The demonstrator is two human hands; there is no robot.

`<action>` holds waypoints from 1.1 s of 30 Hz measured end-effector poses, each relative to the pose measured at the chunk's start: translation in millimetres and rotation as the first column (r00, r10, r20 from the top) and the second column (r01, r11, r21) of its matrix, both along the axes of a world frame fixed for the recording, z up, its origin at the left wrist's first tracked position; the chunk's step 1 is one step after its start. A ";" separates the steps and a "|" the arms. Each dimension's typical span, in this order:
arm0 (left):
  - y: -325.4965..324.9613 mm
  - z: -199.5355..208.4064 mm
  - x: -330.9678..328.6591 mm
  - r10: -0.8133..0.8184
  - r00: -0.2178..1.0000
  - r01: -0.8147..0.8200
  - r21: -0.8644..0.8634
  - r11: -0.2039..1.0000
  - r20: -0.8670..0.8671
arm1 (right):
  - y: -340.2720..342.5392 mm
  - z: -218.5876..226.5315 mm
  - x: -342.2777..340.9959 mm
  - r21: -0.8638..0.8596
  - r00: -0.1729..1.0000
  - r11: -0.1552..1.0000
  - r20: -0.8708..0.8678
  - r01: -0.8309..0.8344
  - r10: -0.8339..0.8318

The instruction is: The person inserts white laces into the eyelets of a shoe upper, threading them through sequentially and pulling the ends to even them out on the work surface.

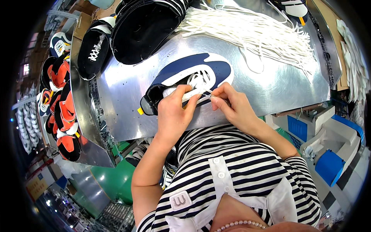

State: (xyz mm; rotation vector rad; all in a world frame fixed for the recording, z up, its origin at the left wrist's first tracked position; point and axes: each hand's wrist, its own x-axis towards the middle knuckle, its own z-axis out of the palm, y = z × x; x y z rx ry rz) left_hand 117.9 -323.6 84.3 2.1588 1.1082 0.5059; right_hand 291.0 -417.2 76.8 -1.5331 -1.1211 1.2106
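Note:
In front of me a navy and white sneaker [181, 66] lies on its side on the metal tabletop [127, 120], toe toward the far right. A white shoelace [201, 78] is bunched over its eyelet area. My left hand [174, 112] is closed at the sneaker's near side, thumb and forefinger pinching by the white eyelet edge. Just right of it, my right hand [235, 108] pinches a thin, silvery piece close to the lace; its kind is too small to tell. White strands run between the fingertips. The sneaker's black-lined opening faces left, partly hidden by my left hand.
A heap of white shoelaces [247, 33] spreads across the far tabletop. Black shoe uppers [147, 34] stand at the far left, beside a laced black shoe [92, 52]. Orange-lined shoes [66, 110] fill a rack at left. Blue and grey equipment [328, 143] stands at right.

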 end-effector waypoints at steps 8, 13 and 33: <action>-3.5 -12.0 0.0 -0.115 0.991 0.096 0.244 0.965 0.064 | 6.1 -2.8 3.8 -0.032 0.996 0.999 0.086 -0.036 0.038; -12.5 -23.9 3.0 -0.256 0.963 0.188 0.468 0.863 0.084 | 22.7 -13.9 -14.5 -0.021 0.971 1.000 0.240 -0.015 0.019; -13.6 -28.1 -18.8 -0.418 0.899 0.307 0.490 0.816 0.133 | 52.6 9.0 15.1 -0.045 0.839 0.905 0.359 -0.423 0.410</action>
